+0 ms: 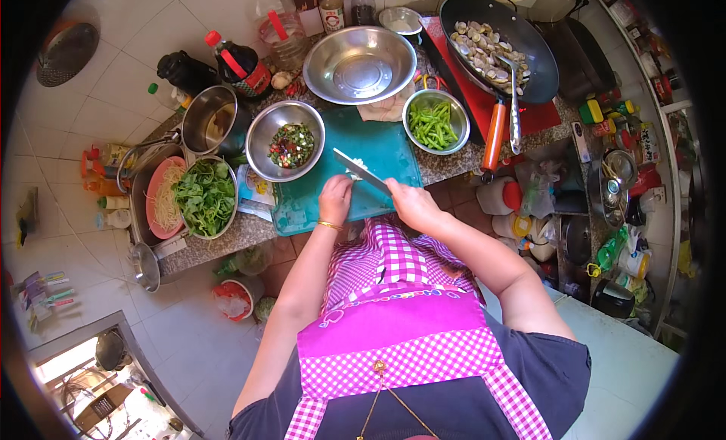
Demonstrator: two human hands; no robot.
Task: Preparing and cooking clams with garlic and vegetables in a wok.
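Observation:
My right hand (415, 205) grips a kitchen knife (363, 172), its blade slanting up and left over a teal cutting board (380, 139). Finely chopped white pieces (356, 165), possibly garlic, lie on the board beside the blade. My left hand (336, 199) rests at the board with curled fingers, just left of the pieces; whether anything is pinched under the fingertips is hidden. To the left, partly over the board, a steel bowl (258, 136) holds a chopped green, red and white mix (291, 146). Cut green vegetable strips (433, 125) fill a steel bowl (464, 134) at the right.
A wide steel basin (363, 71) stands behind the board. Clams fill a wok (541, 65) with a spatula (515, 111); its orange handle (494, 136) points toward me. Left are a steel pot (195, 119), leafy greens (205, 196) and a pink basin (152, 204) in the sink. Bottles (241, 68) line the wall.

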